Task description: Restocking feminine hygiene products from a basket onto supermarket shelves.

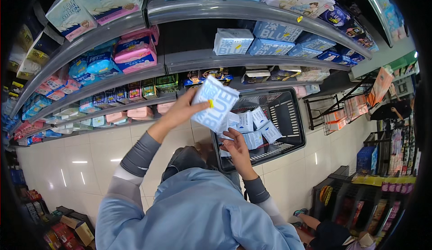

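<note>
My left hand (pixel 190 106) grips a light blue soft pack (pixel 216 104) with large lettering and a small yellow sticker, its thumb across the front. The pack is tilted above the near left part of a black plastic shopping basket (pixel 293 115). My right hand (pixel 236 143) is just below the held pack, palm up with fingers spread and partly curled, over the basket's near left side. Several small white and blue packs (pixel 259 117) lie loosely inside the basket. Whether the right fingertips touch a pack is unclear.
Curved store shelves (pixel 216 11) ahead hold soft packs, among them blue packs (pixel 273 47) and pink packs (pixel 135 54). At right are a wire rack (pixel 344 115) and another person (pixel 393 109). A seated or crouching person (pixel 337 234) is at lower right. An opened carton (pixel 81 231) is lower left.
</note>
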`<state>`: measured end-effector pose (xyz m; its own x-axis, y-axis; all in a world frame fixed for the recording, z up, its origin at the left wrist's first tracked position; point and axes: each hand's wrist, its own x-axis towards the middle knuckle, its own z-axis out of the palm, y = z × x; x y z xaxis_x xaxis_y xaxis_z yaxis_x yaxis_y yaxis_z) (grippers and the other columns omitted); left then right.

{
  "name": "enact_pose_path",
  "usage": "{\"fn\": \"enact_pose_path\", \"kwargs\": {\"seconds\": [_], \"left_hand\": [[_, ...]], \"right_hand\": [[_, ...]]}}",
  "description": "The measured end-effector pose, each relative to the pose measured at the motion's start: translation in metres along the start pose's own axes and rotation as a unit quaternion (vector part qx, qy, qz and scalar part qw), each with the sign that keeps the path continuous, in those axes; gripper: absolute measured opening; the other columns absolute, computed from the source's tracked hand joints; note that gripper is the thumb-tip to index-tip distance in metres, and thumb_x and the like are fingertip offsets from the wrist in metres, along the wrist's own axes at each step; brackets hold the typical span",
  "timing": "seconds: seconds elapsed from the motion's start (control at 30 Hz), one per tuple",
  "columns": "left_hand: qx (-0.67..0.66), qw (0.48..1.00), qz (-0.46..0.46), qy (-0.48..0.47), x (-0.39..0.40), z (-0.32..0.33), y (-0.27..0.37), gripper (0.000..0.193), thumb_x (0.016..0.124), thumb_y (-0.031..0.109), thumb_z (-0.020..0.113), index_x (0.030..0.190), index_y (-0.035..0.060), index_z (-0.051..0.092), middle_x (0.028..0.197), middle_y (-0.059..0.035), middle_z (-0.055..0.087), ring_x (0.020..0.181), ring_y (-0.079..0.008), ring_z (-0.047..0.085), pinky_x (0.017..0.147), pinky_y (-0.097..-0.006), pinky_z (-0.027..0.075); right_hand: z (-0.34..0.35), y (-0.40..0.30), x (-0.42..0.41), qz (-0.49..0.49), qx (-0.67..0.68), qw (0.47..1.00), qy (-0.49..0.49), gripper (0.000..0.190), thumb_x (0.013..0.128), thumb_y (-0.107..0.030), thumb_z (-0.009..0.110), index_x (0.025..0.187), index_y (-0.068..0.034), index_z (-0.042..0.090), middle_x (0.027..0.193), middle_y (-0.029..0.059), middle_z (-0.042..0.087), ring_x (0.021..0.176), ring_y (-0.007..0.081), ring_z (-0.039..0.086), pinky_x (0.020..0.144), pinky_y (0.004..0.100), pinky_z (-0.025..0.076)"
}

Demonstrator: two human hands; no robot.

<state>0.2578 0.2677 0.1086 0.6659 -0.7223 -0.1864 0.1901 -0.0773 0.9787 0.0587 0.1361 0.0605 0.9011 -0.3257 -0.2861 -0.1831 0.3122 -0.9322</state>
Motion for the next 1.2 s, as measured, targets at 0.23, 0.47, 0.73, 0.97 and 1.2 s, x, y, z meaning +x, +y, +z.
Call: {"fn": "enact_pose_path", "kwargs": {"seconds": [0.23,0.47,0.73,0.97,1.2], "left_hand": [[0.536,0.79,0.238,0.181,0.033,-0.034,0.088,0.056,0.067,0.023,0.068,0.116,0.0044,0.048,0.1,-0.0159,0.055,0.091,-0.0338,0.051,0.079,-0.0399,0.041],[0.641,0.713,0.182,0.216,0.087,-0.048,0.096,0.056,0.067,0.024,0.068,0.117,0.0072,0.049,0.107,-0.0147,0.055,0.1,-0.0336,0.051,0.086,-0.0444,0.04],[0.664,0.719,0.125,0.16,0.116,-0.059,0.073,0.059,0.069,0.024,0.065,0.123,0.0107,0.046,0.114,-0.0141,0.052,0.105,-0.0352,0.049,0.093,-0.0467,0.036],[0.696,0.709,0.063,0.098,0.128,-0.061,0.077,0.071,0.075,0.033,0.059,0.135,0.0088,0.032,0.124,-0.0275,0.045,0.115,-0.0396,0.044,0.096,-0.0427,0.035],[0.696,0.688,0.134,0.155,0.122,-0.064,0.064,0.074,0.073,0.03,0.062,0.136,0.0083,0.03,0.138,-0.0183,0.032,0.123,-0.0404,0.033,0.106,-0.0469,0.02]], "right_hand": [[-0.021,0.022,-0.002,0.029,-0.011,0.999,0.042,0.042,0.088,-0.013,0.052,0.127,-0.003,0.037,0.119,0.0134,0.05,0.101,0.0206,0.055,0.082,0.0317,0.047],[-0.031,0.032,-0.009,0.052,-0.016,0.996,0.075,0.041,0.088,-0.015,0.053,0.125,-0.003,0.04,0.118,0.0125,0.051,0.099,0.0194,0.056,0.079,0.0308,0.048],[-0.049,0.038,-0.019,0.085,-0.004,0.99,0.116,0.04,0.088,-0.014,0.052,0.124,-0.003,0.042,0.116,0.0112,0.053,0.098,0.0186,0.056,0.078,0.0295,0.048],[-0.057,0.051,-0.019,0.091,0.001,0.987,0.129,0.038,0.086,-0.014,0.054,0.121,-0.003,0.044,0.114,0.0104,0.054,0.096,0.0172,0.056,0.076,0.0292,0.048],[-0.062,0.055,-0.006,0.089,-0.014,0.991,0.096,0.037,0.087,-0.014,0.052,0.121,-0.004,0.044,0.113,0.0092,0.054,0.096,0.0168,0.056,0.074,0.0285,0.047]]}}
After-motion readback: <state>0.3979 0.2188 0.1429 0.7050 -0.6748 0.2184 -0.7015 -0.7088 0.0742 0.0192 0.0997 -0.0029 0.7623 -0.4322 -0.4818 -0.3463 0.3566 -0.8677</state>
